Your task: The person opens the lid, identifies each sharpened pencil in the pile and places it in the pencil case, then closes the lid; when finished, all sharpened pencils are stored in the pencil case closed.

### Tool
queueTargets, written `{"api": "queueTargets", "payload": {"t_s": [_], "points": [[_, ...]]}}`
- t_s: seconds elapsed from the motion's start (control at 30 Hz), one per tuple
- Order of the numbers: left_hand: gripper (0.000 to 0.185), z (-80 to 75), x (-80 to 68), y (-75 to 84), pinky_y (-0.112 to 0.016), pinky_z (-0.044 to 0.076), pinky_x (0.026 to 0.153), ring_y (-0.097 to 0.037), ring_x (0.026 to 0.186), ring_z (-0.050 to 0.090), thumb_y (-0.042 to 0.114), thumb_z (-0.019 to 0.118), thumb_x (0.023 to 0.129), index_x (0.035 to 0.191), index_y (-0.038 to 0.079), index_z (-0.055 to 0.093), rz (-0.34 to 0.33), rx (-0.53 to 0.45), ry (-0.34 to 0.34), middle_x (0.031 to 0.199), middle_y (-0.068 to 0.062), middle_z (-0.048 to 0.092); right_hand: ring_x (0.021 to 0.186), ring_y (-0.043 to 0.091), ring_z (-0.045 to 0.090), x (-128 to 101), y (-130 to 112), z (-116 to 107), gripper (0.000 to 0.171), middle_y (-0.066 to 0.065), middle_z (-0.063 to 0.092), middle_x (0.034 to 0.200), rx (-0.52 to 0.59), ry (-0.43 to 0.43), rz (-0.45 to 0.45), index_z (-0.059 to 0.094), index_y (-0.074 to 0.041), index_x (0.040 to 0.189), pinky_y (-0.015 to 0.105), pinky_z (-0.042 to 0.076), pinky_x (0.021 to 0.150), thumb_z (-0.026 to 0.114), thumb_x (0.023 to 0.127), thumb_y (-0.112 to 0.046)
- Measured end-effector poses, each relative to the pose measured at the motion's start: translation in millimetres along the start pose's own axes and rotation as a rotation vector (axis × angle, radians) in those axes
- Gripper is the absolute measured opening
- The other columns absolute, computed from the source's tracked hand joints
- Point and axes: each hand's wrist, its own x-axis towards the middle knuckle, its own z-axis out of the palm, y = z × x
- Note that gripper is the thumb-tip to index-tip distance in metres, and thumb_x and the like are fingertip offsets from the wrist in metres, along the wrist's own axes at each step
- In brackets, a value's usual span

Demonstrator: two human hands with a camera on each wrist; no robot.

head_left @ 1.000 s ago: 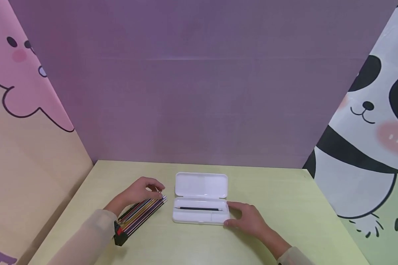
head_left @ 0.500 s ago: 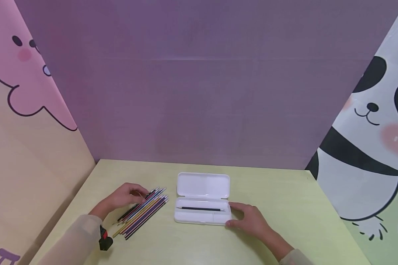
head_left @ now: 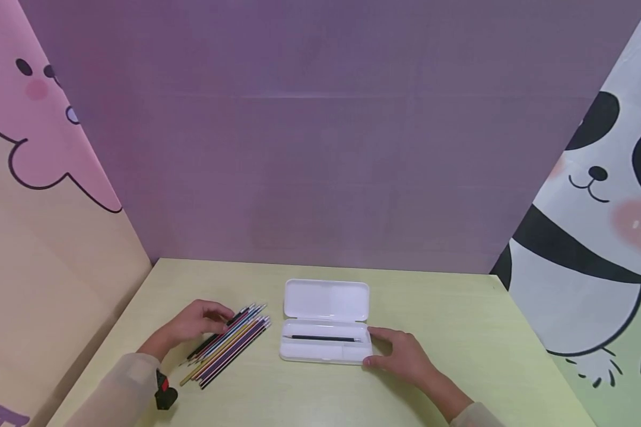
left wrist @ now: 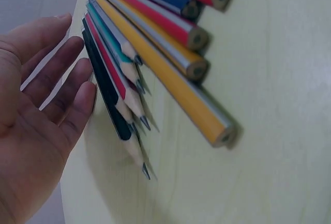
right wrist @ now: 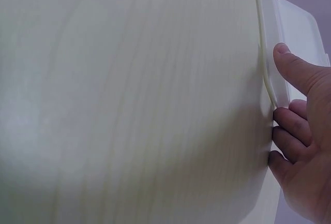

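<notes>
At lower centre of the head view the open white pencil case [head_left: 324, 341], one dark pencil [head_left: 323, 338] inside, is steadied at its right end by the right hand [head_left: 403, 354], while loosely straight fingers [left wrist: 62, 87] of the left hand [head_left: 192, 323] touch the fanned coloured pencils [head_left: 228, 344], lower left.

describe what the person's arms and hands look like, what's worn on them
Both hands are bare: no gloves or rings show on the left hand or the right hand. Each forearm wears a thin, semi-sheer beige sleeve reaching the wrist. A small black device with a red marking is strapped at the left wrist.
</notes>
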Motion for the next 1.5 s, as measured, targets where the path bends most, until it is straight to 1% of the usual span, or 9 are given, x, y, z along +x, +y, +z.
{"api": "queueTargets", "payload": {"t_s": [0.1,0.27,0.33,0.47,0.63,0.87,1.07,1.33,1.5], "points": [[0.033,-2.3,0.7,-3.6,-0.026,0.058,0.084,-0.031,0.101,0.071,0.004,0.068,0.097,0.126,-0.009,0.066,0.008,0.033,0.008,0.119,-0.027,0.069,0.128,0.034,0.062,0.0,0.3,0.0,0.072,0.006,0.072,0.13,0.001,0.002,-0.002,0.071,-0.015,0.131,0.053,0.046,0.108,0.093,0.069,-0.042],[0.029,-4.0,2.9,-11.0,-0.027,0.058,0.085,-0.035,0.107,0.067,-0.002,0.065,0.096,0.124,-0.008,0.068,0.01,0.068,0.028,0.12,-0.025,0.069,0.129,0.035,0.061,-1.2,-0.8,-0.8,0.072,0.007,0.071,0.131,0.012,-0.004,0.007,0.071,-0.015,0.132,0.054,0.045,0.108,0.094,0.069,-0.042],[0.029,-3.6,3.7,-13.5,-0.027,0.058,0.084,-0.034,0.108,0.066,-0.005,0.064,0.094,0.123,-0.008,0.068,0.005,0.072,0.037,0.119,-0.025,0.069,0.129,0.036,0.061,-1.6,-0.9,-0.7,0.073,0.007,0.071,0.131,0.017,-0.006,0.014,0.071,-0.015,0.132,0.054,0.045,0.109,0.094,0.069,-0.042],[0.03,-2.0,4.3,-15.7,-0.026,0.057,0.08,-0.029,0.101,0.065,-0.008,0.063,0.093,0.122,-0.009,0.069,0.003,0.084,0.058,0.116,-0.024,0.07,0.13,0.035,0.061,-1.9,-1.3,-0.8,0.072,0.007,0.071,0.131,0.021,-0.001,0.014,0.071,-0.015,0.132,0.054,0.045,0.109,0.094,0.068,-0.041],[0.028,0.8,5.3,-14.0,-0.026,0.057,0.079,-0.026,0.099,0.065,-0.007,0.064,0.093,0.12,-0.006,0.071,-0.004,0.149,0.094,0.113,-0.02,0.071,0.13,0.036,0.061,-1.5,-1.9,-1.3,0.073,0.007,0.071,0.131,0.014,0.002,0.018,0.071,-0.015,0.132,0.054,0.044,0.109,0.094,0.068,-0.041],[0.026,5.8,6.0,-12.1,-0.026,0.054,0.077,-0.018,0.09,0.063,-0.002,0.071,0.09,0.115,-0.001,0.074,-0.06,0.251,0.166,0.101,-0.009,0.073,0.129,0.036,0.061,-0.6,-0.4,0.2,0.072,0.008,0.071,0.131,0.009,0.002,0.024,0.071,-0.017,0.132,0.055,0.045,0.108,0.094,0.068,-0.041],[0.026,5.8,6.2,-6.1,-0.029,0.055,0.077,-0.018,0.088,0.063,-0.003,0.07,0.089,0.115,-0.001,0.074,-0.081,0.282,0.192,0.099,-0.008,0.072,0.13,0.037,0.06,-1.5,-2.7,-1.2,0.072,0.008,0.07,0.132,0.01,-0.001,0.023,0.071,-0.017,0.133,0.056,0.044,0.109,0.094,0.069,-0.041],[0.024,7.0,6.2,2.8,-0.038,0.056,0.079,-0.018,0.087,0.063,-0.001,0.075,0.086,0.109,0.0,0.075,-0.094,0.375,0.219,0.094,-0.004,0.071,0.13,0.036,0.06,-1.2,-2.6,-1.2,0.072,0.007,0.071,0.132,0.003,-0.002,0.025,0.07,-0.018,0.133,0.054,0.044,0.109,0.093,0.069,-0.042],[0.022,7.8,7.3,3.6,-0.036,0.056,0.076,-0.016,0.084,0.063,0.001,0.076,0.085,0.107,0.001,0.077,-0.108,0.421,0.222,0.091,-0.002,0.071,0.129,0.037,0.06,-1.9,-2.8,-0.8,0.071,0.008,0.071,0.131,0.008,0.003,0.027,0.071,-0.017,0.132,0.055,0.045,0.108,0.094,0.069,-0.041]]}}
